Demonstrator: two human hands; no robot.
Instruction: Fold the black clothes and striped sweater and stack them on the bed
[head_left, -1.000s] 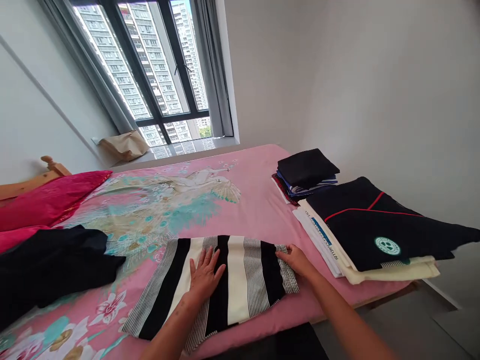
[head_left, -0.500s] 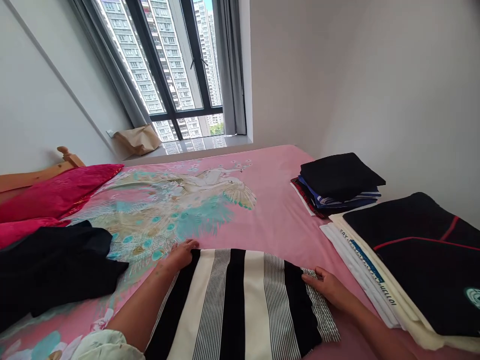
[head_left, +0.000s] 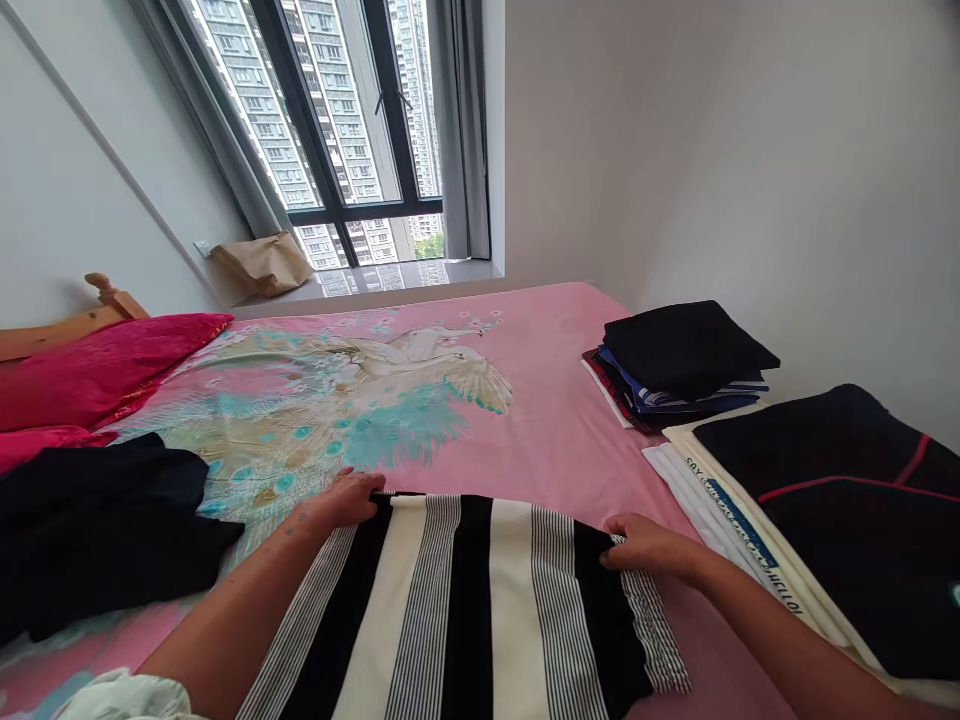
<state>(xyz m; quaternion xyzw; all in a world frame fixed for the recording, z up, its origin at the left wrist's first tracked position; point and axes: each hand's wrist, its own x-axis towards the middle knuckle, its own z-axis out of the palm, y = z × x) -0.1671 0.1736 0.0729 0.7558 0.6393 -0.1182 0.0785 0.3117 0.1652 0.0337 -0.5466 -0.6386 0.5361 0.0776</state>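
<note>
A black, cream and pinstriped garment lies spread on the bed in front of me, running off the bottom of the view. My left hand is closed on its far left corner. At the far right corner, my right hand pinches the narrow striped edge between thumb and fingers. The far edge runs fairly straight between both hands, and part of the right side hangs loose below my right hand. Some fingertips are hidden by the hands and cloth.
Folded dark clothes are stacked at the right, behind a larger pile topped by a black garment with red piping. A crumpled black garment and red pillows lie left on the pink bedsheet. A paper bag sits by the window.
My right hand has closed more firmly over the garment's right corner. My left hand has shifted slightly left, and more of the garment's striped left side shows. The view has moved a little.
</note>
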